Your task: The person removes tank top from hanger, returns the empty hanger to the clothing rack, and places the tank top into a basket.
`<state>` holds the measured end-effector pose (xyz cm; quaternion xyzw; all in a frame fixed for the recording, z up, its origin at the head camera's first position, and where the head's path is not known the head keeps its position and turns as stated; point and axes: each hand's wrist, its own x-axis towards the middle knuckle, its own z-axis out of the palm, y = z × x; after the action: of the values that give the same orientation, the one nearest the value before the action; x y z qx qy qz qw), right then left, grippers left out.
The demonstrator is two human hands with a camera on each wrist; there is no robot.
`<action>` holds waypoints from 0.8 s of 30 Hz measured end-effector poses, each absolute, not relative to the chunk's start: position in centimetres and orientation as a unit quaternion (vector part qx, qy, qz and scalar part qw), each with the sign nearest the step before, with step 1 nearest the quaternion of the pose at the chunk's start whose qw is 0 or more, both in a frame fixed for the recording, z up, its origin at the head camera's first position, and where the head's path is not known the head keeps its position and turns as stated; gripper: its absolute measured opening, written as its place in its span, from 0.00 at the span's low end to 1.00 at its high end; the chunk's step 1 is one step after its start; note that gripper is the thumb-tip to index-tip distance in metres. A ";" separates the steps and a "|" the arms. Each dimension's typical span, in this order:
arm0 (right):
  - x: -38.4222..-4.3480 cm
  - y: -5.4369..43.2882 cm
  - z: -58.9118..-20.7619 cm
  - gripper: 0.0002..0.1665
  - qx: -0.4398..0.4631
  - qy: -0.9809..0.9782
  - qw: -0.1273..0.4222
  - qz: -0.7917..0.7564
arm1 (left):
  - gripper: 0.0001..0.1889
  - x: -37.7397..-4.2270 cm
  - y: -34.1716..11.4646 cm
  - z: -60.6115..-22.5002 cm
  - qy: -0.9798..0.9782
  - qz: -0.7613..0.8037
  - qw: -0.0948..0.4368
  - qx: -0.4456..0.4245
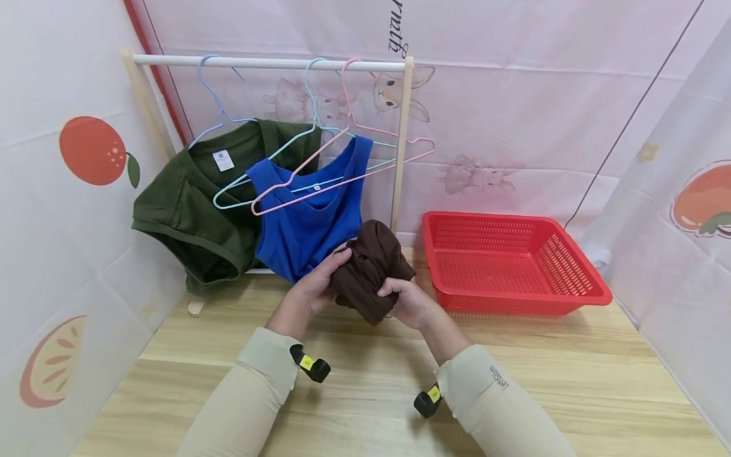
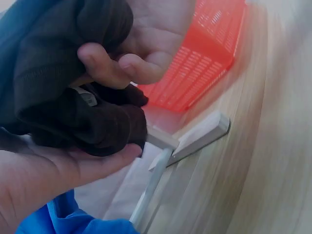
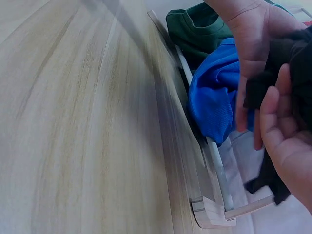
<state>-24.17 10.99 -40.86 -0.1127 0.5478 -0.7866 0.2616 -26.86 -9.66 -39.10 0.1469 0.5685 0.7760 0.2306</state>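
Observation:
A bunched dark brown garment (image 1: pixel 371 266) is held between both hands in front of the clothes rack; its exact kind is hidden by the folds. My left hand (image 1: pixel 311 287) grips its left side, thumb on top and fingers underneath. On the right side, my right hand (image 1: pixel 410 304) pinches the cloth with a bent thumb. A small pale label (image 2: pixel 87 96) shows among the folds in the left wrist view. Just behind the garment hangs a blue tank top (image 1: pixel 308 225) on a mint hanger (image 1: pixel 231 195). A bare pink hanger (image 1: pixel 342 184) hangs in front of it.
A dark green top (image 1: pixel 194 190) hangs on a lilac hanger (image 1: pixel 214 98) at the rack's left. The rack's white rail (image 1: pixel 268 63) joins two wooden posts. A red perforated basket (image 1: pixel 516 298) stands right of the rack on the wooden table (image 1: pixel 365 393).

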 end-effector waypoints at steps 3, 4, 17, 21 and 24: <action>-24.1 11.0 -40.9 0.16 -0.107 0.540 0.277 -0.788 | 0.22 -26.7 -9.6 -39.3 0.543 0.791 0.238 0.149; -24.1 11.0 -40.9 0.15 -0.105 0.536 0.281 -0.789 | 0.21 -26.6 -9.6 -39.4 0.538 0.794 0.241 0.148; -24.4 10.7 -41.1 0.16 -0.085 0.540 0.229 -0.805 | 0.22 -26.7 -7.7 -39.9 0.535 0.826 0.156 0.084; -24.5 10.4 -41.2 0.22 -0.059 0.586 0.167 -0.791 | 0.26 -26.9 -7.4 -39.9 0.538 0.832 0.123 0.059; -24.5 10.1 -41.2 0.27 -0.039 0.611 0.127 -0.781 | 0.26 -26.9 -7.4 -40.0 0.539 0.835 0.102 0.042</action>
<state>-24.47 10.10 -41.23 -0.0392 0.6105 -0.7808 0.1267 -26.90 -7.35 -39.97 0.0423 0.5387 0.8352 0.1025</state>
